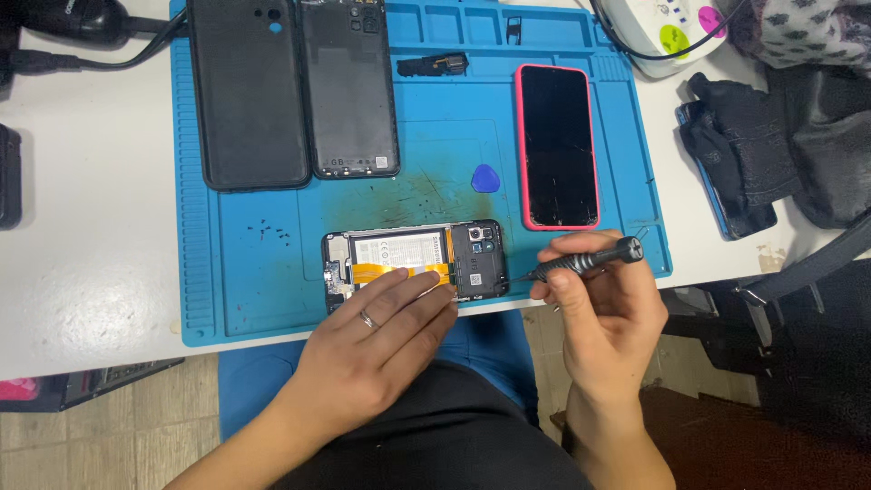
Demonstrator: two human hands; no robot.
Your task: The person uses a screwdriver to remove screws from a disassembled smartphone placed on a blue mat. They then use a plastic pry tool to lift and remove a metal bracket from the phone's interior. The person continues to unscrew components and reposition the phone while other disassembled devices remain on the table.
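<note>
Back cover (349, 86) off, upper left; left hand (376, 340) flat on opened phone (415, 263), right hand (603, 304) pinching screwdriver (585, 260); board unremoved.

An opened phone (415, 263) lies flat, back off, battery and orange ribbon showing. A black screwdriver (585, 260) points its tip at the phone's right edge.

Two bare hands and forearms, no sleeves reaching the wrists, no gloves, no watch or bracelet. Left hand (376, 318): slim plain silver-toned ring (368, 319) on one finger, short trimmed nails. Right hand (603, 304): no ring visible, nails likewise short and unpainted. Below the arms, dark, almost black clothing (454, 436) across the lap, smooth fabric without visible pattern, seams or markings.
</note>
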